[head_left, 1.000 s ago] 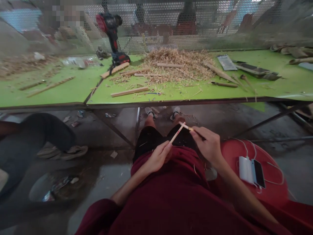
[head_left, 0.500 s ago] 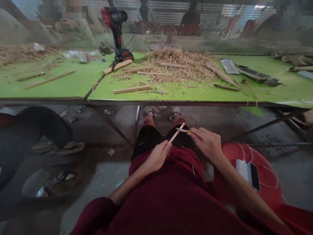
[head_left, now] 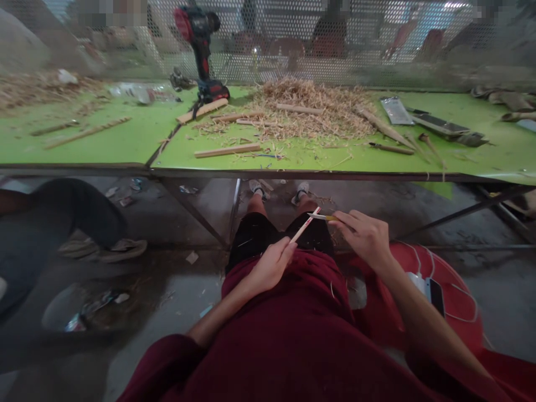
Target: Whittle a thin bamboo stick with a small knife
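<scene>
My left hand (head_left: pixel 271 263) is closed round the lower end of a thin pale stick (head_left: pixel 305 225) that slants up to the right over my lap. My right hand (head_left: pixel 365 236) grips a small knife (head_left: pixel 320 216) with a yellowish handle; its blade lies across the stick's upper tip. Both hands are below the front edge of the green table (head_left: pixel 125 142).
On the table: a pile of wood shavings (head_left: pixel 312 109), several loose sticks (head_left: pixel 228 150), a red-and-black power drill (head_left: pixel 200 50), flat metal pieces (head_left: pixel 435 125). A red stool (head_left: pixel 460 304) at my right carries a phone and power bank (head_left: pixel 431 290). Another person's leg (head_left: pixel 62 223) is at left.
The knife blade has moved from partway along the stick out to its upper tip; my right hand shifted slightly right and up. The left hand stayed put.
</scene>
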Available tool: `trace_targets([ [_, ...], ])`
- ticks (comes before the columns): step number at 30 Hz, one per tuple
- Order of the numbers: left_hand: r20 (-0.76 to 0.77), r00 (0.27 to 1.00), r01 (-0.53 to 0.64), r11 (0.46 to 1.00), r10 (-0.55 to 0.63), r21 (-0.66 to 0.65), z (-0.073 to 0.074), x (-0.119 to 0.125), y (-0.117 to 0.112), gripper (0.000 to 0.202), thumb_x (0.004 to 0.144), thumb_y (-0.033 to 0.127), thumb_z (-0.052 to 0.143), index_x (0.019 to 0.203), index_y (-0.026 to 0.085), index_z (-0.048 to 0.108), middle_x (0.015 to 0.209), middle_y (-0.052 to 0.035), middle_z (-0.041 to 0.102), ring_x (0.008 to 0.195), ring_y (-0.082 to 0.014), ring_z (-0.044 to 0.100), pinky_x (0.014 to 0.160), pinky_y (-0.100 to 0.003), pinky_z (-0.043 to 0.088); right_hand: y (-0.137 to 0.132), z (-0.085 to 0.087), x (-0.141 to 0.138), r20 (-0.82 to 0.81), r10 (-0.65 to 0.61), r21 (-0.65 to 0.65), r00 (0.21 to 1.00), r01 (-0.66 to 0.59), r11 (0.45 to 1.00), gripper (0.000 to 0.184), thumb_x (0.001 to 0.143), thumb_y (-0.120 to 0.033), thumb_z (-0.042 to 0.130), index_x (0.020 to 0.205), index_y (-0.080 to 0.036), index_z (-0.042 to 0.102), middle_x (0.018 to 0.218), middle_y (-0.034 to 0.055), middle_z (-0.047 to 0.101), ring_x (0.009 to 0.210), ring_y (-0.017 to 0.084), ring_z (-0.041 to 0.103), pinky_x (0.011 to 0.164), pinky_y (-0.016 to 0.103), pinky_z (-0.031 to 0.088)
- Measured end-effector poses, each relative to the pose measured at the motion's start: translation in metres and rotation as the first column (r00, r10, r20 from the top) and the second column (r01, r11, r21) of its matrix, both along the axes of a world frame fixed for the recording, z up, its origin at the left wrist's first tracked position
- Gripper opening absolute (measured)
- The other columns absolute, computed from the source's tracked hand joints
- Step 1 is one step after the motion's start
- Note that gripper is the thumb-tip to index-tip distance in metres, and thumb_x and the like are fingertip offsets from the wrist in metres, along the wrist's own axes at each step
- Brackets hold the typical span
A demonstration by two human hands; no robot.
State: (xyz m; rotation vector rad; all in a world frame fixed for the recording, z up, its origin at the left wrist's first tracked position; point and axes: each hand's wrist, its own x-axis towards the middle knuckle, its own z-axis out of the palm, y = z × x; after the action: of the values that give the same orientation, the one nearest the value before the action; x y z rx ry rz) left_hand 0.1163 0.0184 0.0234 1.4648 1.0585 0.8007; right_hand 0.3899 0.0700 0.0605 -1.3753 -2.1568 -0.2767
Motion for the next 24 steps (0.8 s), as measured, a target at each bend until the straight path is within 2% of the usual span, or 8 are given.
trace_targets([
  [6,-0.051,0.999,-0.004,0.999,0.006,0.039,0.006,-0.001,0.001,0.043,0.110,0.053,0.039,0.079,0.024,0.044,0.071,0.0027,0.050,0.066,-0.0152,0.045,0.066,-0.031,0.034,0.002,-0.003,0.000,0.012,-0.017,0.006,1.000,0.017,1.000,0.052,0.112,-0.063,0.050,0.109,-0.029,0.089,0.081,0.0049,0.079,0.068,0.017,0.069,0.057,0.029,0.036],
  [8,-0.080,0.997,0.022,0.999,-0.019,0.033,0.009,-0.003,-0.003,0.042,0.110,0.053,0.039,0.079,0.024,0.043,0.071,0.0025,0.050,0.066,-0.0156,0.045,0.066,-0.031,0.033,0.008,-0.003,0.013,-0.005,-0.090,0.032,0.996,0.090,0.995,0.052,0.112,-0.062,0.050,0.106,-0.028,0.089,0.080,0.0057,0.079,0.068,0.019,0.070,0.058,0.030,0.037],
  [11,-0.112,0.991,0.081,0.996,-0.079,0.020,0.011,-0.006,-0.012,0.040,0.110,0.050,0.040,0.079,0.025,0.042,0.072,0.0019,0.051,0.068,-0.0162,0.047,0.068,-0.031,0.035,0.017,0.001,0.047,-0.102,-0.233,0.104,0.967,0.243,0.964,0.056,0.111,-0.064,0.050,0.100,-0.024,0.088,0.084,0.0113,0.081,0.071,0.024,0.074,0.061,0.033,0.045],
  [13,-0.113,0.991,0.071,0.997,-0.068,0.018,0.009,-0.006,-0.016,0.039,0.111,0.048,0.039,0.080,0.025,0.042,0.073,0.0017,0.052,0.069,-0.0164,0.047,0.069,-0.031,0.036,0.017,0.004,0.067,-0.182,-0.243,0.119,0.953,0.266,0.956,0.057,0.108,-0.067,0.053,0.097,-0.023,0.088,0.089,0.0139,0.082,0.076,0.029,0.077,0.066,0.038,0.052],
  [15,-0.098,0.994,0.049,0.999,-0.048,0.016,0.006,-0.005,-0.016,0.039,0.111,0.049,0.038,0.081,0.025,0.043,0.072,0.0020,0.052,0.068,-0.0162,0.047,0.069,-0.031,0.036,0.009,0.007,0.072,-0.243,-0.205,0.083,0.948,0.231,0.969,0.052,0.107,-0.066,0.056,0.099,-0.024,0.087,0.094,0.0135,0.083,0.080,0.032,0.079,0.071,0.042,0.058],
  [17,-0.076,0.996,0.050,0.999,-0.049,0.020,0.004,-0.002,-0.013,0.040,0.111,0.051,0.039,0.081,0.024,0.043,0.072,0.0026,0.051,0.067,-0.0157,0.046,0.068,-0.031,0.035,-0.005,0.009,0.061,-0.283,-0.147,0.016,0.948,0.158,0.987,0.046,0.107,-0.061,0.059,0.102,-0.025,0.087,0.096,0.0120,0.084,0.081,0.031,0.080,0.073,0.043,0.061],
  [20,-0.067,0.996,0.060,0.998,-0.057,0.033,0.004,0.000,-0.010,0.040,0.112,0.051,0.039,0.082,0.024,0.042,0.072,0.0037,0.048,0.066,-0.0147,0.042,0.067,-0.031,0.033,-0.027,0.007,0.023,-0.305,-0.066,-0.078,0.950,0.044,0.996,0.042,0.108,-0.057,0.059,0.103,-0.026,0.087,0.094,0.0098,0.084,0.078,0.027,0.079,0.072,0.039,0.061],
  [24,-0.122,0.991,0.057,0.997,-0.050,0.056,0.009,-0.002,-0.010,0.038,0.111,0.048,0.038,0.082,0.024,0.041,0.071,0.0044,0.046,0.065,-0.0141,0.040,0.066,-0.030,0.031,-0.038,0.002,-0.021,-0.254,0.005,-0.115,0.967,-0.035,0.993,0.044,0.112,-0.055,0.054,0.107,-0.026,0.088,0.088,0.0072,0.082,0.074,0.022,0.076,0.067,0.033,0.056],
])
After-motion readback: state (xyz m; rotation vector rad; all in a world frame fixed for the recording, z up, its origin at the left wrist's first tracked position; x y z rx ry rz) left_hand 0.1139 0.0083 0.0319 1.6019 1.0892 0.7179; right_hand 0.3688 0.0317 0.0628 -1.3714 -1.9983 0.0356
